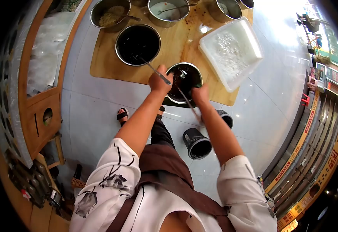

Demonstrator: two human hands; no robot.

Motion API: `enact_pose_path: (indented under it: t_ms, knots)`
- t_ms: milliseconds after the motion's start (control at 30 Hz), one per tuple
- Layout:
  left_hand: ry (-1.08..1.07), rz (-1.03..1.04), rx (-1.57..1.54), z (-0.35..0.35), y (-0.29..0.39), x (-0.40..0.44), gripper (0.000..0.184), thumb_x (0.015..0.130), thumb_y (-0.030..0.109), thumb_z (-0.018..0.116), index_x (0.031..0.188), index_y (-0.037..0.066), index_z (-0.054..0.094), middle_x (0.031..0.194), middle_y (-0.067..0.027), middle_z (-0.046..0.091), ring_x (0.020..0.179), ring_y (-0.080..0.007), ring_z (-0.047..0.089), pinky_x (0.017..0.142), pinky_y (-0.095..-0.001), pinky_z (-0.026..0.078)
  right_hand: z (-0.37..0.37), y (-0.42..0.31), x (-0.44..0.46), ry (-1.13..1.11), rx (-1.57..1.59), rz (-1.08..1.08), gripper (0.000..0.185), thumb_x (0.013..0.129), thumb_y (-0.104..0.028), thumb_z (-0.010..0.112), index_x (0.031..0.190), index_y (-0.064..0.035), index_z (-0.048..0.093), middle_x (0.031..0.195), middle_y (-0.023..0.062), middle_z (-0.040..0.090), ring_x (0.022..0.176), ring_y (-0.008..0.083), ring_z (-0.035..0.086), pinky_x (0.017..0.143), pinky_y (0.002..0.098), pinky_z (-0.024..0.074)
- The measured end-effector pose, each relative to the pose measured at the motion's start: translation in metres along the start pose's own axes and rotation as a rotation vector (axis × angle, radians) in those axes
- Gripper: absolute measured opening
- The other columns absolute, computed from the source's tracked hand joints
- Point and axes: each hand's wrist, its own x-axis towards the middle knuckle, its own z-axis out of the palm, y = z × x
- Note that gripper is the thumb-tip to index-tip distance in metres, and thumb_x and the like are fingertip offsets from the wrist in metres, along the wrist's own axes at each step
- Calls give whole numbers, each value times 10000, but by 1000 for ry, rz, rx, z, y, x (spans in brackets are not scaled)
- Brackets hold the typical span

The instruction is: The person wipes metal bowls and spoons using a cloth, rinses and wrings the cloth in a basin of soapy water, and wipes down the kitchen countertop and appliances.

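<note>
A steel pot of dark, glossy liquid [183, 76] is at the table's front edge, between my two hands. My left hand [161, 80] is closed at its left rim. My right hand [200, 94] is closed at its right rim, beside a small dark patch that I cannot make out. A metal spoon handle [189, 105] slants out over the pot's front rim. Behind my left hand, a larger steel bowl of black contents [137, 44] holds another spoon [156, 71], whose handle end lies over that hand.
On the wooden table [103, 62] stand a bowl of yellowish food [111, 16], a bowl of white contents [164, 11], a steel pot [225, 8] and a translucent white tub [231, 52]. Black bins [198, 144] stand on the floor. A wooden cabinet [43, 112] is at left.
</note>
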Motion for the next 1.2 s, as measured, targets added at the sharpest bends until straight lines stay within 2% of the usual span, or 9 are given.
enact_pose_path:
  t_ms: [133, 233, 567, 633, 733, 967, 1100, 1167, 1200]
  knots:
    - [-229, 388, 167, 7, 9, 36, 149, 652, 170, 624, 718, 56, 556, 752, -161, 610, 752, -361, 580, 644, -426, 461, -20, -25, 12, -83, -190, -301, 260, 722, -68, 521, 953, 31, 456, 865, 303, 570, 863, 460, 545, 764, 463, 433]
    - [-418, 408, 186, 11, 15, 51, 146, 653, 164, 622, 732, 55, 565, 767, -160, 610, 749, -356, 583, 644, -422, 462, -24, -36, 11, -122, -239, -324, 267, 724, -78, 535, 957, 28, 462, 876, 300, 571, 864, 460, 546, 761, 468, 433]
    - [-248, 131, 94, 5, -4, 25, 235, 657, 248, 678, 670, 56, 542, 664, -164, 584, 662, -371, 564, 567, -438, 434, 19, 26, 20, -22, 93, 7, 251, 730, -126, 573, 902, 51, 527, 852, 289, 588, 834, 429, 579, 712, 422, 465]
    - [-209, 41, 59, 4, -9, 18, 139, 711, 208, 547, 686, 76, 583, 708, -151, 612, 708, -368, 584, 609, -431, 458, 23, 18, -2, 39, 235, 181, 156, 677, -31, 597, 800, 64, 583, 730, 116, 593, 626, 202, 563, 550, 359, 452]
    - [-95, -20, -55, 6, -11, 7, 139, 695, 218, 603, 694, 79, 605, 691, -149, 613, 690, -369, 587, 596, -431, 454, 6, -25, -49, 62, 468, 362, 232, 653, -6, 584, 863, 91, 573, 761, 176, 601, 667, 257, 592, 590, 384, 469]
    - [146, -254, -97, 15, -9, -17, 237, 694, 233, 627, 608, 42, 516, 624, -167, 583, 624, -372, 567, 567, -440, 430, 29, -30, -48, 203, 685, 606, 221, 649, -24, 641, 832, 89, 590, 805, 158, 603, 631, 236, 587, 560, 353, 474]
    - [93, -328, -115, 11, -13, -18, 211, 711, 238, 608, 674, 44, 532, 694, -174, 596, 658, -376, 568, 585, -456, 432, 28, 6, -14, 71, 310, 267, 248, 641, -35, 580, 835, 117, 547, 805, 271, 596, 730, 374, 607, 651, 414, 463]
    - [104, 84, -146, 3, -8, -5, 201, 722, 230, 595, 759, 46, 525, 790, -172, 607, 706, -378, 570, 610, -466, 440, 1, -9, -4, 39, 44, -19, 264, 667, -59, 541, 883, 91, 524, 839, 323, 573, 842, 463, 561, 744, 439, 450]
    - [-105, 62, 50, -10, 4, 8, 193, 725, 205, 584, 813, 50, 511, 855, -162, 610, 777, -371, 574, 642, -462, 449, -2, -13, 3, 40, -30, -88, 267, 693, -57, 521, 925, 73, 497, 845, 308, 574, 850, 458, 559, 758, 438, 446]
